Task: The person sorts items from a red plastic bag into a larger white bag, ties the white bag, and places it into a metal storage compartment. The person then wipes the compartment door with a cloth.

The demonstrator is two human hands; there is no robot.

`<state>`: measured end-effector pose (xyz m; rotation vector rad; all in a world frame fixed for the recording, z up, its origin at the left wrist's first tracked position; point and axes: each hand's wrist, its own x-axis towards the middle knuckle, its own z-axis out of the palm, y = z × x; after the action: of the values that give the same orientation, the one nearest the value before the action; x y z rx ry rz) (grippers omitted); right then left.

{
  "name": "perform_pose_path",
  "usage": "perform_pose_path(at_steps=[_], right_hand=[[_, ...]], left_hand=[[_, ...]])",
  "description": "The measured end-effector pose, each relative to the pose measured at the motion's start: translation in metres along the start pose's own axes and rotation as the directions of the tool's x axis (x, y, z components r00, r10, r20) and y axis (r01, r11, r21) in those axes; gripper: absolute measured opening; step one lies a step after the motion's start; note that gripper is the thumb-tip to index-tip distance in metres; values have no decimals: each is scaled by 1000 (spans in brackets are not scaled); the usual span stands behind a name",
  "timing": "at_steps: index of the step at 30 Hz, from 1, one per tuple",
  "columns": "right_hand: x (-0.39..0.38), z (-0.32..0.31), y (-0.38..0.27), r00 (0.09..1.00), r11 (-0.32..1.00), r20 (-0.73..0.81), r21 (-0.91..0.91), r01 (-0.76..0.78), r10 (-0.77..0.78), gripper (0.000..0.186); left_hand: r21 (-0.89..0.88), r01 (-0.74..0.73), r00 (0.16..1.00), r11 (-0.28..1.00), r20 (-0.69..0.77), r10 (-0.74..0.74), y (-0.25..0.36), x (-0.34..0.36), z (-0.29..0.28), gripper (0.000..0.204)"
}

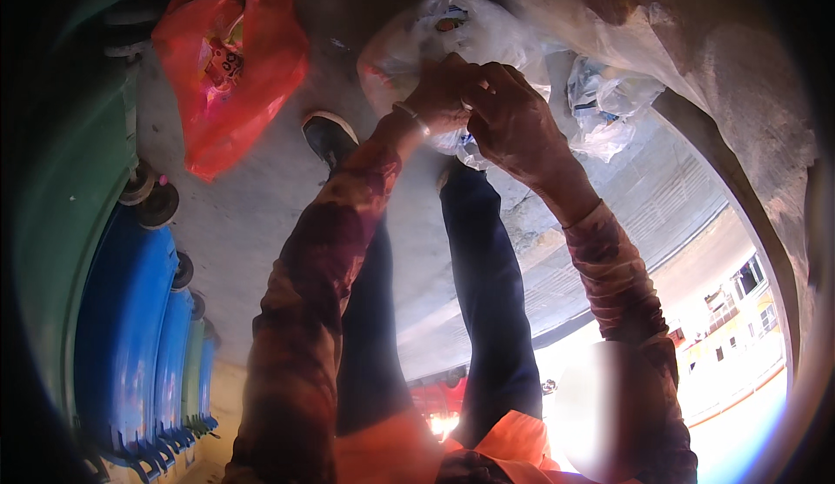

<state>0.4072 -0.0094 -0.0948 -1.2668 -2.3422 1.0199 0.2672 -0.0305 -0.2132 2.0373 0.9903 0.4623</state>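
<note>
My left hand [435, 93] and my right hand [513, 127] meet at the top centre, over a translucent white plastic bag [461, 27] with mixed contents. Both have their fingers bent in close together on the bag's near part; exactly what is pinched between them is partly hidden. A red plastic bag [228, 127] with pink and white packaging inside lies on the ground at the upper left. A second clear bag [609, 114] of crumpled plastic lies just right of my right hand.
Green [65, 267] and blue [122, 319] wheeled bins line the left side. My shoe [330, 136] and dark trousered legs [483, 284] are below my hands on grey concrete [261, 293]. A pale rough wall or ledge [722, 58] curves along the upper right; buildings [731, 310] show at lower right.
</note>
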Motion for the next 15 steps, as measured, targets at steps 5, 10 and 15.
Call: perform_pose_path(at_steps=[5, 10, 15], right_hand=[[-11, -6, 20, 983, 981, -96, 131, -142, 155, 34], [-25, 0, 46, 877, 806, 75, 365, -466, 474, 21], [-12, 6, 45, 885, 851, 193, 248, -462, 424, 12]], left_hand=[[-203, 198, 923, 959, -291, -252, 15, -15, 27, 22], [-160, 192, 960, 968, -173, -219, 20, -15, 8, 16], [-49, 110, 972, 993, -204, -118, 20, -24, 5, 7]])
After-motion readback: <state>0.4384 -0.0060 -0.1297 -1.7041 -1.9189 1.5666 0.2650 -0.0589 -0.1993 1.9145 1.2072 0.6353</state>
